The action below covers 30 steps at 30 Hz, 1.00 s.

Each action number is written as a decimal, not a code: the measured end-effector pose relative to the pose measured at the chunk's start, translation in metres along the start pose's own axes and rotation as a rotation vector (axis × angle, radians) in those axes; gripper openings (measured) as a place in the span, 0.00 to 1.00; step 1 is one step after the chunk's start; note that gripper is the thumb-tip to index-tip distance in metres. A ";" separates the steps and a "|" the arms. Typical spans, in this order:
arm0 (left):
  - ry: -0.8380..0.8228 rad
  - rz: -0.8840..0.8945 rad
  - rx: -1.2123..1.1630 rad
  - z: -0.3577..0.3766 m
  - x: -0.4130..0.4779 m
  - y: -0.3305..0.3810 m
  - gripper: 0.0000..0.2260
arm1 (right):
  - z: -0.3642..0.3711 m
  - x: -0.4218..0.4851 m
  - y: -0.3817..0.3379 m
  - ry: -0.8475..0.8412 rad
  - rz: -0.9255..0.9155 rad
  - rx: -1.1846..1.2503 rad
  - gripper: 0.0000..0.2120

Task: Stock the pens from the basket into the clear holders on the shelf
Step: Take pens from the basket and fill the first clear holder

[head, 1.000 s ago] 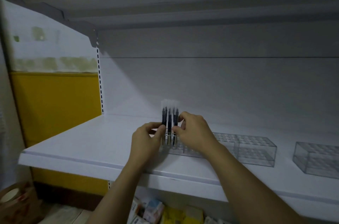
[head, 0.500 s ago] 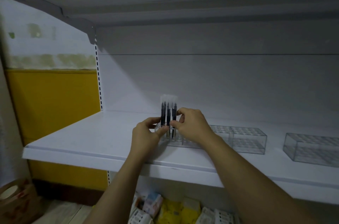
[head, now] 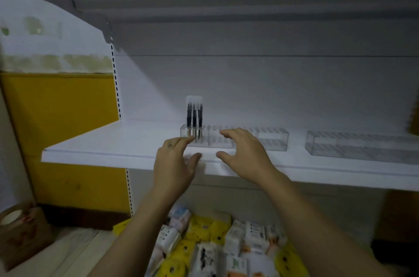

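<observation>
at centre left of the frame, your left hand [head: 174, 163] hovers by the front edge of the shelf [head: 97, 147], fingers spread and loose, holding nothing. just above its fingertips the pens [head: 194, 119] stand upright in the left end of the first clear holder [head: 273, 139]: four dark ones by count, though blur may hide another. expect them to be light, stiff and slick, so pinch each at mid-barrel. your right hand [head: 246, 154] hangs in front of that holder, also open and empty. farther right sits a second clear holder [head: 362, 146] with no pens, making two holders. both look light and likely to slide if nudged. no basket is in view.
</observation>
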<state>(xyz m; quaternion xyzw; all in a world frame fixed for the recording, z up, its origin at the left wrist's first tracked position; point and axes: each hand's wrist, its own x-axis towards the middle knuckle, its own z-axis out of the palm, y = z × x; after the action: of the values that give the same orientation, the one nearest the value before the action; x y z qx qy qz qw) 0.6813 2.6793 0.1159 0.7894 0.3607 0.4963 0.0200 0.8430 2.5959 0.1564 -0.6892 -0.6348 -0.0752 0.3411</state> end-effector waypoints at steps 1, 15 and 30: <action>-0.007 0.020 -0.004 -0.003 -0.009 0.005 0.18 | 0.000 -0.013 0.001 0.004 0.004 0.001 0.26; -0.478 0.045 -0.005 0.064 -0.186 0.023 0.19 | 0.074 -0.202 0.086 -0.265 0.251 -0.013 0.23; -1.114 -0.320 -0.034 0.165 -0.333 -0.006 0.17 | 0.208 -0.336 0.184 -0.703 0.752 0.175 0.11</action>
<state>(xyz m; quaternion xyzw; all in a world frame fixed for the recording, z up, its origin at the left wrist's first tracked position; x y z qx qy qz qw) 0.7273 2.5413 -0.2259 0.8668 0.4024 0.0028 0.2943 0.8839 2.4435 -0.2502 -0.8220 -0.4237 0.3418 0.1672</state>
